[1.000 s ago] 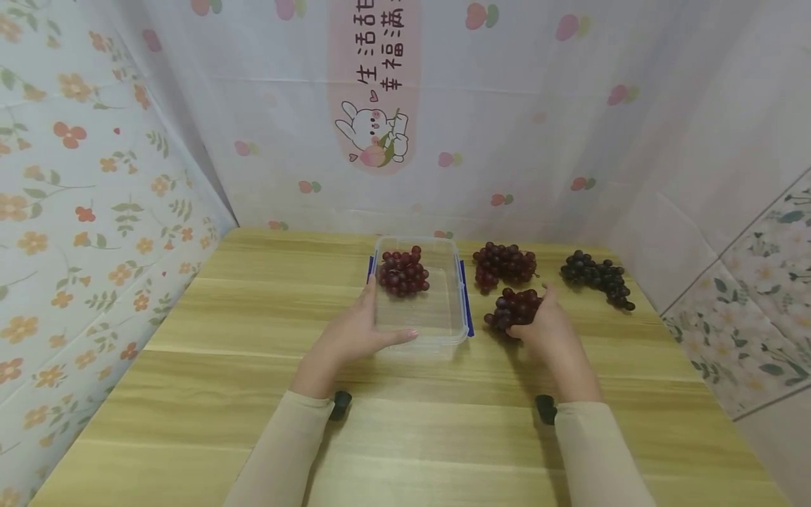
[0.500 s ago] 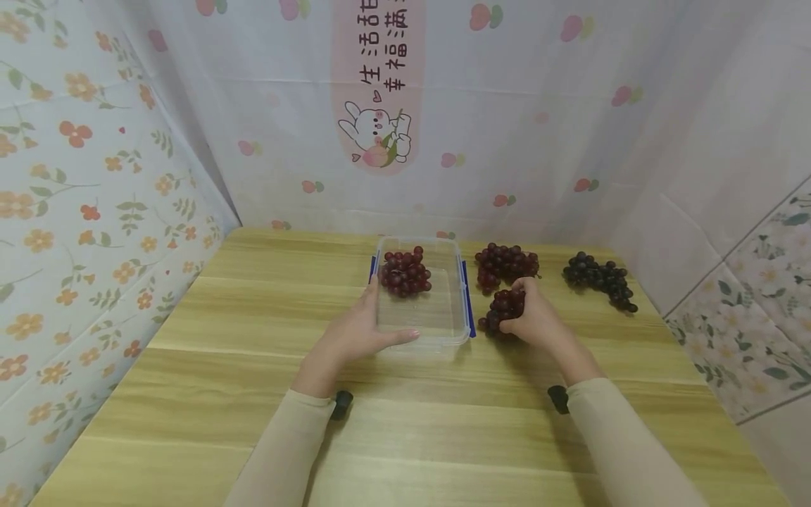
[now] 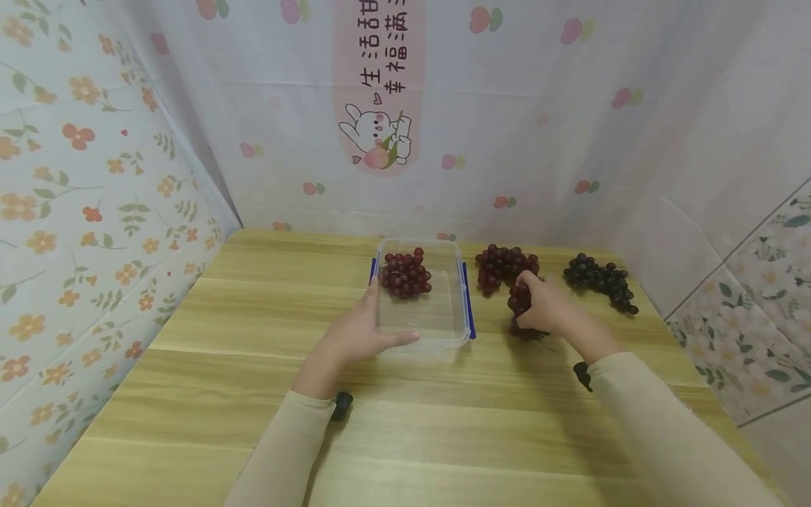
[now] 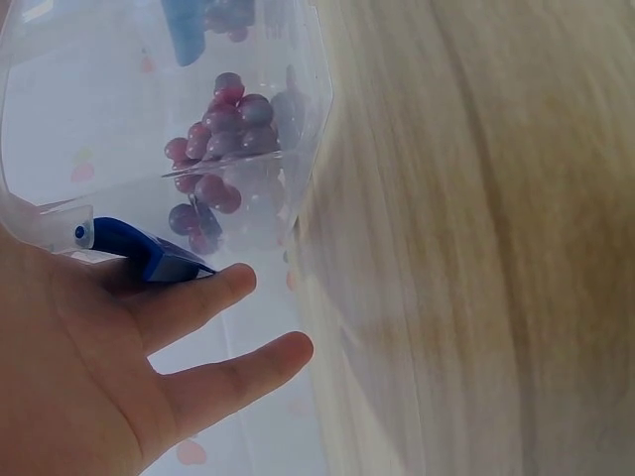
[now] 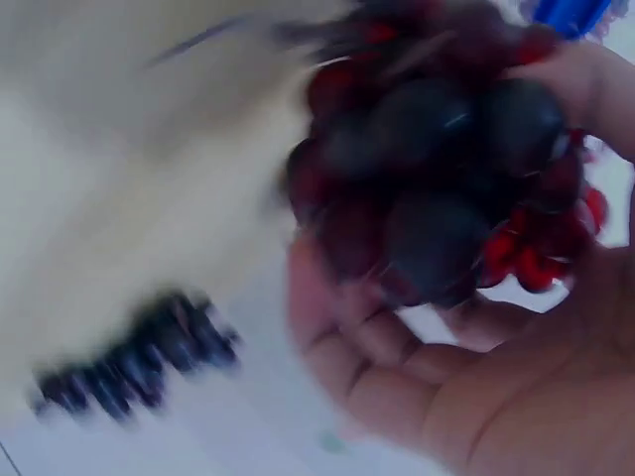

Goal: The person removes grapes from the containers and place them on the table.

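In the head view my right hand [image 3: 546,308] grips a bunch of dark red grapes [image 3: 521,303] to the right of a clear plastic box [image 3: 437,343]. The right wrist view shows its fingers [image 5: 387,402] curled round the grapes [image 5: 427,188], blurred by motion. My left hand [image 3: 357,329] rests at the box's near left corner, thumb along the front rim. In the left wrist view, straight fingers [image 4: 233,382] lie beside the blue side clip [image 4: 149,253]. Another red bunch [image 3: 405,274] lies inside the box, towards its far left.
Behind the held bunch, a red bunch [image 3: 500,262] lies on the wooden table [image 3: 190,394]. A black bunch [image 3: 602,280] lies farther right. Patterned cloth [image 3: 481,141] hangs along the table's back edge. Blue clips [image 3: 469,303] hang open at the box's sides.
My right hand first shifted left with the grapes, then moved back right and turned, the bunch now standing more upright in it. The left hand and the box have stayed in place.
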`<action>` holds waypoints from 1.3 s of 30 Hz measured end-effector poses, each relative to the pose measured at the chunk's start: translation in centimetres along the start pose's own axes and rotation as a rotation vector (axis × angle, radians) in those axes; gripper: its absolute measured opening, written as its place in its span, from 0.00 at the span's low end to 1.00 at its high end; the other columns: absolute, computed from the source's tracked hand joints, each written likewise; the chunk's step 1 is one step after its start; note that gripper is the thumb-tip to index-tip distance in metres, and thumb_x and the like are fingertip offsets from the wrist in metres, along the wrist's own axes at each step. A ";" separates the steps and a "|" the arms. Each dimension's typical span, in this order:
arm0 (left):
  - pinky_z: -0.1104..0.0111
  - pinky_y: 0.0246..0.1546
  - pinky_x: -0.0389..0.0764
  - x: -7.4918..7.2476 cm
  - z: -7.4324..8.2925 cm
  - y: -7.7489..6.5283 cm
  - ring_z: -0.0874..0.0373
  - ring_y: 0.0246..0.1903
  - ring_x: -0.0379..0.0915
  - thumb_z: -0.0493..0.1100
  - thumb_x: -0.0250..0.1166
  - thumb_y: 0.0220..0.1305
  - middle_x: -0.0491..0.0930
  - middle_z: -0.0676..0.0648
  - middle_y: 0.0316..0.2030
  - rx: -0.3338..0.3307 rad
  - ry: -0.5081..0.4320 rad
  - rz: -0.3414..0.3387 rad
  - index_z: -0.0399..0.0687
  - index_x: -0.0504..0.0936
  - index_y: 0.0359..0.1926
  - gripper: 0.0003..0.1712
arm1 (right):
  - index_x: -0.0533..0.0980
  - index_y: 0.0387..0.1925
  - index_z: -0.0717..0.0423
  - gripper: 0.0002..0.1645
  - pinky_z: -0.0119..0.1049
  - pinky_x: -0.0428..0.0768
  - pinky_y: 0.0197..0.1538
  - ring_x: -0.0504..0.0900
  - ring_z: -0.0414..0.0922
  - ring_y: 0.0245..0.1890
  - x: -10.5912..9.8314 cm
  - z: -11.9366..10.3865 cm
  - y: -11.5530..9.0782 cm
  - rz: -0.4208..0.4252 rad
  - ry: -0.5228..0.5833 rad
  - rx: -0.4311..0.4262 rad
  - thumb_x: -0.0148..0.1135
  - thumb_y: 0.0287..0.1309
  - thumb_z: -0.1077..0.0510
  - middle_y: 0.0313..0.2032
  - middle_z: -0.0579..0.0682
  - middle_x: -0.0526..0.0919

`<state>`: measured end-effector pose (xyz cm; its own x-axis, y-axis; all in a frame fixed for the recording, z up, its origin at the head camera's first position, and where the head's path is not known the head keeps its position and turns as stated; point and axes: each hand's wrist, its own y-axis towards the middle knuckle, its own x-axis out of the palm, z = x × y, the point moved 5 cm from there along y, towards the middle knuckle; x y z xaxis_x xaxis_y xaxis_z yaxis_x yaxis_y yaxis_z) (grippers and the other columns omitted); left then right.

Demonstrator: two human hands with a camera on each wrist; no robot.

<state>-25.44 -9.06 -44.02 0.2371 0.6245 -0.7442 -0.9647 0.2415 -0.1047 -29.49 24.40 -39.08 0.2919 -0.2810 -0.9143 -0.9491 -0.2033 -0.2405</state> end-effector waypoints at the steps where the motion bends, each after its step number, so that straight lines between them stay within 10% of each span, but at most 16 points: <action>1: 0.41 0.79 0.64 0.0 -0.1 0.0 0.38 0.84 0.48 0.83 0.69 0.54 0.38 0.42 0.87 -0.003 -0.003 0.000 0.52 0.26 0.87 0.82 | 0.62 0.73 0.60 0.44 0.57 0.78 0.39 0.74 0.75 0.50 -0.4 -0.3 -0.1 -0.001 -0.052 0.013 0.72 0.59 0.59 0.65 0.82 0.67; 11: 0.42 0.79 0.64 -0.1 -0.2 0.0 0.39 0.84 0.47 0.89 0.65 0.48 0.38 0.42 0.87 0.006 -0.001 0.001 0.53 0.27 0.87 0.86 | 0.80 0.62 0.48 0.22 0.64 0.84 0.43 0.80 0.67 0.47 2.3 -3.5 -1.3 0.020 -0.613 -0.132 0.69 0.67 0.57 0.56 0.69 0.81; 23: 0.42 0.79 0.64 0.1 -0.2 0.0 0.40 0.84 0.47 0.91 0.63 0.48 0.37 0.42 0.87 -0.002 0.025 -0.001 0.52 0.27 0.87 0.86 | 0.70 0.76 0.59 0.45 0.64 0.83 0.57 0.74 0.76 0.67 1.7 -3.2 -0.3 -0.165 -0.410 -0.139 0.73 0.56 0.59 0.70 0.76 0.71; 39: 0.41 0.78 0.66 0.0 -0.2 0.0 0.38 0.83 0.51 0.90 0.66 0.46 0.39 0.43 0.87 -0.002 -0.016 0.007 0.54 0.27 0.87 0.87 | 0.82 0.64 0.57 0.28 0.53 0.86 0.47 0.77 0.66 0.67 -3.8 -7.0 -1.3 -0.168 -0.469 -0.155 0.71 0.62 0.57 0.65 0.66 0.80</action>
<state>-25.49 -9.20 -44.21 0.2325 0.6380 -0.7341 -0.9665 0.2358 -0.1012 -28.51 19.14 -32.97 0.3207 0.2109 -0.9234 -0.8546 -0.3560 -0.3781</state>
